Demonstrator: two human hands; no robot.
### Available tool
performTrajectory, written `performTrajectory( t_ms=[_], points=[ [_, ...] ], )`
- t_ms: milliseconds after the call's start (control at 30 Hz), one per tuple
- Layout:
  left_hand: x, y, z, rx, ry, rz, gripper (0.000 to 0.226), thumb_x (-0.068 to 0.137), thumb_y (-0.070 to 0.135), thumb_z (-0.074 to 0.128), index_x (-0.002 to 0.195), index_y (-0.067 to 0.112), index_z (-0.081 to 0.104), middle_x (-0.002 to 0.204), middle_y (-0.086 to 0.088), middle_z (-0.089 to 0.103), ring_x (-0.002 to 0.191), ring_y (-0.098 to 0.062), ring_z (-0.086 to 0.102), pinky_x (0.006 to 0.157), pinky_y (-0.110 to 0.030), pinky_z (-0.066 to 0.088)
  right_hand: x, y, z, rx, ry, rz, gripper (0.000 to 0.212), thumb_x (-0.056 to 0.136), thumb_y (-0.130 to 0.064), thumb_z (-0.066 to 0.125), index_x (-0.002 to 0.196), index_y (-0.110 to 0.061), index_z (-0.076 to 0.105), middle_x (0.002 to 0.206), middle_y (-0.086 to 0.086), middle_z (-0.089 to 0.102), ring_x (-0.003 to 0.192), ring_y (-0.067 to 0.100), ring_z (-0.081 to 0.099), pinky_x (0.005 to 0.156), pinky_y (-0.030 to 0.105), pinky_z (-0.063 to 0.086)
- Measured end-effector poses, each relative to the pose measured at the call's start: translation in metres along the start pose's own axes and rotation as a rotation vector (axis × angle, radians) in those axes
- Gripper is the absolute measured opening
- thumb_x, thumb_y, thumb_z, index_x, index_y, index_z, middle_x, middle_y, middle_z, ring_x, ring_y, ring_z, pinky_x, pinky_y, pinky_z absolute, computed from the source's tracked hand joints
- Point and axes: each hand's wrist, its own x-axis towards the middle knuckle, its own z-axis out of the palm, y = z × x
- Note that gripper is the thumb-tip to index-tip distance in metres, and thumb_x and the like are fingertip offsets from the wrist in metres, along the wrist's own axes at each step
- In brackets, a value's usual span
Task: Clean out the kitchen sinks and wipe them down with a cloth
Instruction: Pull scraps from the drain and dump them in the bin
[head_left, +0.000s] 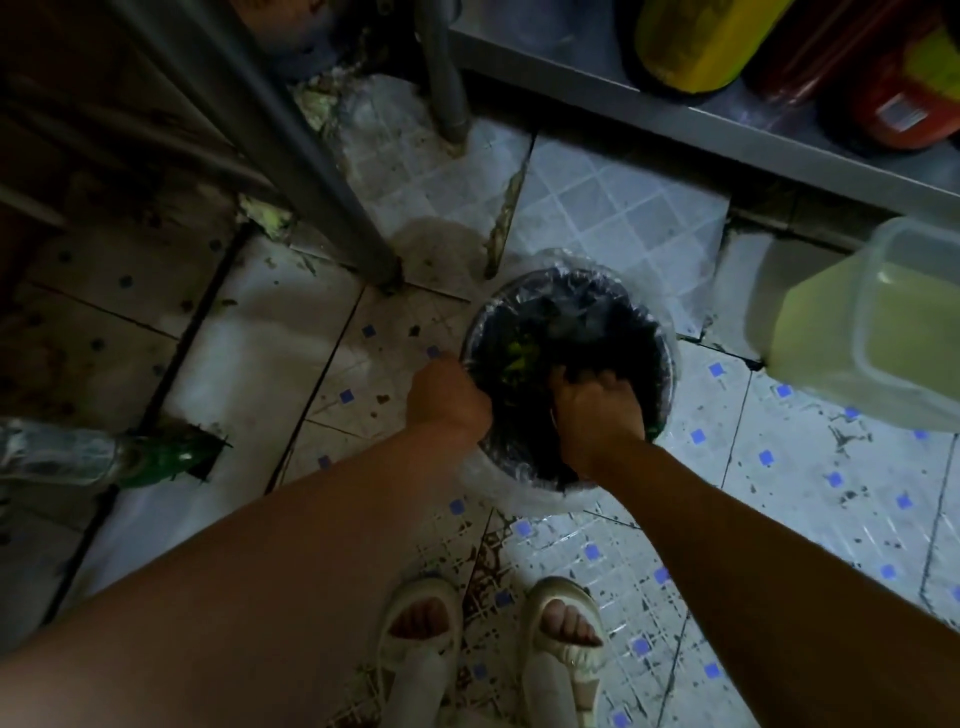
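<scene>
A round black waste bin (571, 374), lined with a clear plastic bag (524, 493) whose edge spills over the rim, stands on the tiled floor (779, 467) just ahead of the person's feet. Green scraps (519, 358) lie inside it, towards its left side.

The left hand (448, 397) reaches down to the bin's left rim with the forearm stretched straight out; its fingers are curled into a fist at the rim, apparently gripping the liner's edge, though the fingertips are hidden. The right hand (597, 410) dips inside the bin at its near side, knuckles up, fingers bent downward into the dark contents; what they hold cannot be told.

Nearer than the bin, two feet in pale open-toed sandals (561, 649) stand on stained tiles. To the bin's right sits a clear plastic container (872, 332) of yellowish liquid. Beyond the bin, a metal table leg (311, 171) rises at the left, and a steel shelf (727, 124) carries yellow and red bottles. Far left of the bin lies a green bottle (156, 460).
</scene>
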Motion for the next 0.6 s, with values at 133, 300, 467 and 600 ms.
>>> performTrajectory(
  t_ms=[133,300,467,600],
  points=[
    [-0.003,0.000,0.004,-0.016,0.039,-0.010,0.052,0.089,0.009,0.062,0.136,0.003,0.042,0.139,-0.017,0.047,0.127,-0.031,0.045,0.100,-0.033,0.038,0.004,-0.001,-0.004,0.047,0.249,0.074,0.068,0.071,-0.033,0.075,0.130,-0.011,0.046,0.122,0.023,0.051,0.110,0.038,0.046,0.086,0.042,0.038],
    [-0.004,0.001,0.009,0.010,0.021,-0.023,0.039,0.089,0.008,0.060,0.125,-0.002,0.049,0.127,-0.021,0.055,0.116,-0.032,0.053,0.090,-0.031,0.042,-0.004,0.001,0.008,-0.031,-0.028,0.073,0.061,0.084,-0.030,0.062,0.136,-0.016,0.034,0.128,0.016,0.047,0.117,0.033,0.043,0.095,0.037,0.036],
    [-0.008,0.005,0.003,0.043,-0.037,-0.073,0.058,0.092,0.022,0.059,0.140,0.002,0.034,0.133,-0.017,0.051,0.119,-0.032,0.051,0.093,-0.035,0.043,-0.014,-0.012,-0.003,0.164,0.254,0.074,0.063,0.077,-0.034,0.072,0.128,-0.011,0.043,0.122,0.015,0.052,0.111,0.032,0.048,0.090,0.040,0.037],
    [-0.018,0.009,-0.011,0.050,-0.054,-0.072,0.071,0.092,0.028,0.058,0.146,0.003,0.019,0.133,-0.016,0.051,0.116,-0.031,0.053,0.087,-0.032,0.044,-0.025,-0.001,-0.005,0.094,0.066,0.141,0.061,0.084,-0.026,0.066,0.131,-0.009,0.032,0.127,0.016,0.046,0.115,0.031,0.047,0.095,0.037,0.039]
  ],
)
